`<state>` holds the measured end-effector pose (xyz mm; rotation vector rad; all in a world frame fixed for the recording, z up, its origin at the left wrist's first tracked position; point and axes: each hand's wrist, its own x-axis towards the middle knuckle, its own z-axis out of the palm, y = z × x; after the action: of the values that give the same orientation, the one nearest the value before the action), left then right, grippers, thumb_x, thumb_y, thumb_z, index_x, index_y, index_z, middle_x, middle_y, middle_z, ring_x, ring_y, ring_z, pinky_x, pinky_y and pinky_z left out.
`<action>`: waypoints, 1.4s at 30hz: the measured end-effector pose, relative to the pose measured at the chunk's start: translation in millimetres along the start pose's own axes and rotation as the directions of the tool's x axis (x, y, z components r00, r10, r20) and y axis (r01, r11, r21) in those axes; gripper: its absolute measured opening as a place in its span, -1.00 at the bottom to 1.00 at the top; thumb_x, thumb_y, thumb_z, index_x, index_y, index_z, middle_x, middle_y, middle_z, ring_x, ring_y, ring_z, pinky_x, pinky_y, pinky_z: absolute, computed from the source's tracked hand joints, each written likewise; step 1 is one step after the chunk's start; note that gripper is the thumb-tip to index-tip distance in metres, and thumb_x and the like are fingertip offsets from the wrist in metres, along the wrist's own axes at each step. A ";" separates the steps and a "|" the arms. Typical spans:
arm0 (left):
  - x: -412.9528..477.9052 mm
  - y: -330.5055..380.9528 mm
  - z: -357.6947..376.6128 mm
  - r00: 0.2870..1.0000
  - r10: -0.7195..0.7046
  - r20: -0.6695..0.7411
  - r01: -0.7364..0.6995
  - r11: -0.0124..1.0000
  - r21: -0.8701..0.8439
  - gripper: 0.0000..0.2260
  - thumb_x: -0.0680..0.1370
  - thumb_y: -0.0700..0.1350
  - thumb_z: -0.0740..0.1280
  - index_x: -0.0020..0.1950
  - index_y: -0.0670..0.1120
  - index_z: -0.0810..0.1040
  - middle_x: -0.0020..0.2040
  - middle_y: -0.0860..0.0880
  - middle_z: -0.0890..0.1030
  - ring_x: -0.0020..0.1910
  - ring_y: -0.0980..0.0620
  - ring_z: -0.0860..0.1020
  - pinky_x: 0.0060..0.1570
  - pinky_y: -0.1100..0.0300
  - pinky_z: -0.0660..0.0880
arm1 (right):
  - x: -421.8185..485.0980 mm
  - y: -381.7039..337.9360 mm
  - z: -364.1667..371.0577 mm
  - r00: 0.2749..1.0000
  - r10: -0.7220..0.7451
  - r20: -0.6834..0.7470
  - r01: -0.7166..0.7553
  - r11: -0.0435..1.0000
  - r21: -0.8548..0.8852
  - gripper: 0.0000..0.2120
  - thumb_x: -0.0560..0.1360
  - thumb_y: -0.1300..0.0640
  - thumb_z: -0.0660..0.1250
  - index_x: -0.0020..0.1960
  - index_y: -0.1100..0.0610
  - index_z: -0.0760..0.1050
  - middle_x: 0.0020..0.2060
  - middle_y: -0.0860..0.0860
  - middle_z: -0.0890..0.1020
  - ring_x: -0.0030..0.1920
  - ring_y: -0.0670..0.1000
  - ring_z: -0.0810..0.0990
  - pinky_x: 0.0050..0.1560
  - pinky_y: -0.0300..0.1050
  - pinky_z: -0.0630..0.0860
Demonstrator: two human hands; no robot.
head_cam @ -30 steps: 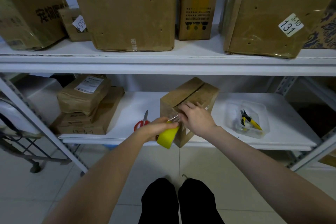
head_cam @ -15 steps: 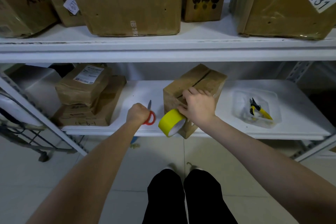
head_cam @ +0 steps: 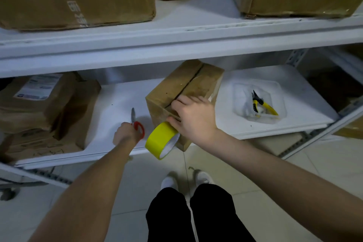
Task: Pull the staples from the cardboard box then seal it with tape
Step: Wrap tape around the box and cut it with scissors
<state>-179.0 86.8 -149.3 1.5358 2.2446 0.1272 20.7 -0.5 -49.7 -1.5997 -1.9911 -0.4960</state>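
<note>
Cardboard box (head_cam: 182, 92): centre of the lower shelf (head_cam: 304, 94).
Tape roll (head_cam: 161, 139): yellow, at the box's 6 o'clock, overhanging the shelf edge.
Right hand (head_cam: 194, 116): grasps the box's near top edge.
Left hand (head_cam: 125, 134): at 9 o'clock, clenched round red scissors (head_cam: 138, 125).
Pliers (head_cam: 263, 104): in a clear tray (head_cam: 238, 92), 3 o'clock.

The tape roll (head_cam: 160, 137) at centre is bright yellow with a white inner core. The scissors (head_cam: 138, 128) left of it have red handles and grey blades. The cardboard box (head_cam: 176, 88) is brown with a dark seam across its top. The shelf (head_cam: 115, 102) is white. At right, the pliers (head_cam: 262, 103) are yellow and black, in a clear tub (head_cam: 276, 119). The parcels (head_cam: 66, 104) at left are brown, one with a white label (head_cam: 39, 86) banded in blue. The trousers (head_cam: 196, 214) are black, the shoes (head_cam: 169, 181) white, the floor tiles (head_cam: 255, 165) pale beige.
</note>
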 end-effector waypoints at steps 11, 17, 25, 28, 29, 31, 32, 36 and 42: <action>-21.3 30.2 -36.3 0.993 0.027 0.113 0.000 0.974 -0.228 -0.72 0.54 -0.03 0.32 0.05 -0.24 0.45 -0.03 -0.20 0.56 0.00 -0.21 0.58 -0.05 0.02 0.57 | -1.7 0.2 0.5 1.000 0.011 0.000 -0.011 1.000 0.010 -0.72 0.21 -0.11 0.55 -0.33 0.05 0.55 -0.38 -0.05 0.56 -0.35 0.03 0.59 -0.34 -0.19 0.40; -66.7 29.3 -91.3 0.980 0.066 0.189 0.046 0.844 -0.534 -0.74 0.51 -0.11 0.37 0.03 -0.19 0.34 -0.13 -0.19 0.47 -0.14 -0.09 0.48 -0.17 0.08 0.44 | 1.2 -1.2 -17.9 0.971 0.023 0.239 -0.034 0.999 0.041 -0.76 0.45 -0.09 0.34 -0.04 0.05 0.61 -0.08 -0.05 0.65 -0.04 0.02 0.62 0.11 -0.07 0.38; -153.5 28.6 -144.9 0.959 0.141 0.248 0.044 0.787 -0.616 -0.86 0.53 -0.12 0.31 -0.12 -0.13 0.38 -0.39 -0.08 0.37 -0.44 0.05 0.33 -0.38 0.23 0.31 | 0.1 -32.1 -79.6 0.915 0.292 0.278 -0.402 0.710 0.579 -0.77 0.54 0.15 0.23 -0.17 0.26 0.55 -0.24 0.13 0.64 -0.19 0.10 0.59 -0.15 -0.05 0.50; -180.6 32.2 -150.7 0.946 0.209 0.247 -0.007 0.777 -0.629 -0.86 0.52 -0.12 0.31 -0.18 -0.14 0.43 -0.45 -0.06 0.37 -0.48 0.06 0.31 -0.44 0.27 0.29 | 3.8 -50.1 -99.6 0.773 0.293 0.562 -0.634 0.351 0.689 -0.68 0.58 0.11 0.19 -0.11 0.35 0.57 -0.31 0.17 0.64 -0.30 0.08 0.63 -0.14 0.01 0.62; -188.2 33.8 -152.4 0.936 0.241 0.256 -0.024 0.770 -0.638 -0.86 0.52 -0.12 0.33 -0.18 -0.14 0.46 -0.45 -0.06 0.38 -0.48 0.07 0.31 -0.45 0.28 0.31 | 5.0 -55.1 -105.0 0.695 0.252 0.673 -0.718 0.191 0.669 -0.68 0.60 0.09 0.18 -0.03 0.33 0.56 -0.29 0.15 0.62 -0.32 0.05 0.62 -0.20 -0.08 0.61; -198.8 35.4 -154.5 0.911 0.308 0.275 -0.062 0.759 -0.648 -0.87 0.51 -0.12 0.34 -0.17 -0.16 0.49 -0.43 -0.08 0.40 -0.48 0.07 0.34 -0.47 0.29 0.36 | 4.9 -60.7 -116.9 0.567 0.142 0.812 -0.817 -0.031 0.576 -0.72 0.62 0.02 0.15 0.00 0.21 0.51 -0.25 0.11 0.59 -0.30 0.03 0.58 -0.23 -0.19 0.53; -203.5 35.1 -155.7 0.903 0.333 0.271 -0.085 0.757 -0.648 -0.88 0.51 -0.14 0.35 -0.17 -0.16 0.50 -0.42 -0.08 0.41 -0.48 0.08 0.36 -0.48 0.29 0.39 | 3.7 -60.0 -121.7 0.529 0.098 0.843 -0.840 -0.086 0.536 -0.73 0.62 -0.01 0.13 -0.03 0.15 0.50 -0.23 0.08 0.58 -0.27 0.02 0.57 -0.20 -0.19 0.49; -211.3 31.1 -160.3 0.870 0.412 0.270 -0.143 0.736 -0.662 -0.97 0.49 -0.24 0.34 -0.15 -0.17 0.52 -0.41 -0.06 0.44 -0.46 0.11 0.37 -0.41 0.30 0.43 | -3.2 -46.6 -120.9 0.455 -0.019 0.890 -0.862 -0.258 0.436 -0.62 0.61 -0.13 0.08 -0.02 0.13 0.52 -0.17 0.04 0.57 -0.16 -0.01 0.54 -0.17 -0.16 0.43; -217.3 31.8 -156.4 0.852 0.482 0.203 -0.250 0.716 -0.651 -0.90 0.46 -0.34 0.39 -0.17 -0.18 0.53 -0.33 -0.12 0.51 -0.43 0.06 0.42 -0.32 0.27 0.51 | -4.7 -34.6 -119.2 0.491 -0.130 0.861 -0.865 -0.188 0.465 -0.77 0.52 0.01 0.33 0.03 0.17 0.55 -0.13 0.06 0.58 -0.06 0.01 0.56 -0.04 -0.17 0.55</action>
<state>-145.4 -74.1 64.5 1.4640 1.3742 0.5784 8.7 -82.1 43.2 -1.1765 -1.0432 1.8665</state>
